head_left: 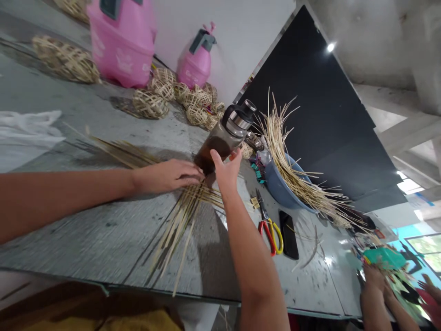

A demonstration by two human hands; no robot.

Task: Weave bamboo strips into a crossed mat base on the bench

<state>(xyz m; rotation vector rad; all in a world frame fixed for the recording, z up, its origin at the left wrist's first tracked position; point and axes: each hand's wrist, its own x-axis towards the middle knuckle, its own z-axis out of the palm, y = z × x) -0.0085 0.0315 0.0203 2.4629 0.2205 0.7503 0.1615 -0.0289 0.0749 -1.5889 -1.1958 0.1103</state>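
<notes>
Straw-coloured strips crossed on the desk by your left hand, fingers lightly bent, hold unclear. Just beyond, long axis rising away, the bottle stood nearer your right hand, spread wide, not closed round it.

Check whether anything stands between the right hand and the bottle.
Nothing visible does: the right hand is right at the bottle, and the strips lie low on the table.
</notes>
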